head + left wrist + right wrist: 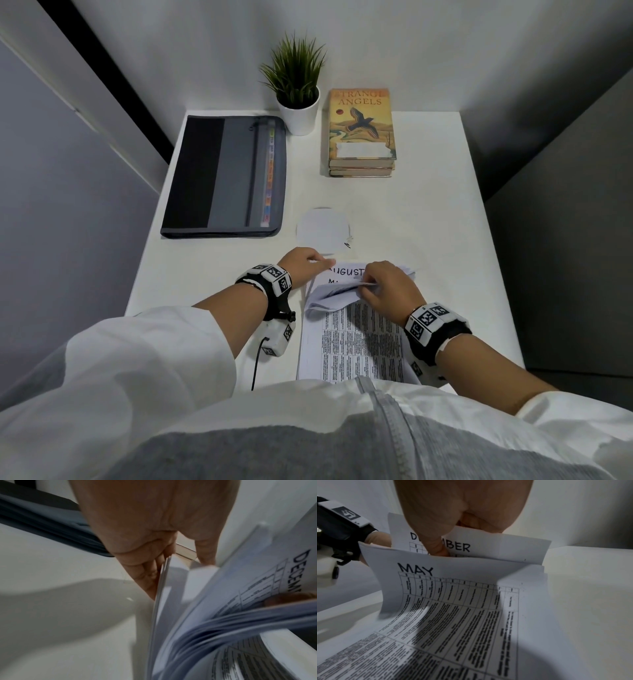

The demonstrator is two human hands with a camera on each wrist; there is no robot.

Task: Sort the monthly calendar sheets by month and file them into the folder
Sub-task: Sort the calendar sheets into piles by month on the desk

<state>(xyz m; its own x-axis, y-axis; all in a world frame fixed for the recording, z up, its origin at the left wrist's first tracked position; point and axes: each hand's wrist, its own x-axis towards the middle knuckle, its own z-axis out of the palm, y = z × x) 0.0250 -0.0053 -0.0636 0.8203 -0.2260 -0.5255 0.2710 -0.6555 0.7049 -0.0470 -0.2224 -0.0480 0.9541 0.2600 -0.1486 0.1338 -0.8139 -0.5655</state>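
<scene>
A stack of white calendar sheets [359, 342] with printed grids lies at the desk's near edge. My left hand [318, 264] pinches the far left corner of the raised sheets [163, 595]; one reads AUGUST [346, 272]. My right hand [369, 287] grips a curled bundle of sheets. In the right wrist view its thumb [436, 545] presses on the DECEMBER sheet [496, 547], fingers behind it. The MAY sheet [453, 601] bows up just below. The black and grey zip folder [226, 178] lies closed at the far left, coloured tabs showing through its pocket.
A potted green plant [298, 102] and a pile of books [361, 137] stand at the desk's back. A flat white rounded object [322, 231] lies mid-desk beyond the hands. Grey partition walls close in on both sides. A black cable [257, 363] hangs from my left wrist.
</scene>
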